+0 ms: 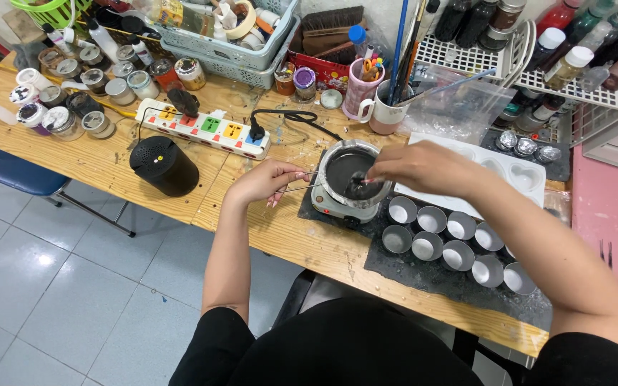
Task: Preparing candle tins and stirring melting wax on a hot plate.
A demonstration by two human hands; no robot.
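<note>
A small metal pot [337, 154] with dark liquid sits on a little white heater [343, 206] at the table's middle. My left hand [266, 180] pinches the pot's thin wire handle [302, 187] at its left side. My right hand [416, 168] hovers over the pot's right rim, fingers closed on a small tool [361, 187] dipped in the dark liquid; the tool is mostly hidden. Several small round metal cups [430, 232] stand in rows on a dark mat [395, 275] just right of the heater.
A black cylinder [164, 166] and a white power strip [205, 127] lie left of the pot. A white mould tray [516, 175] is behind my right arm. Jars [66, 93], baskets [223, 43], a mug of brushes [384, 107] and bottle racks [574, 78] crowd the back. A blue stool [16, 171] stands left.
</note>
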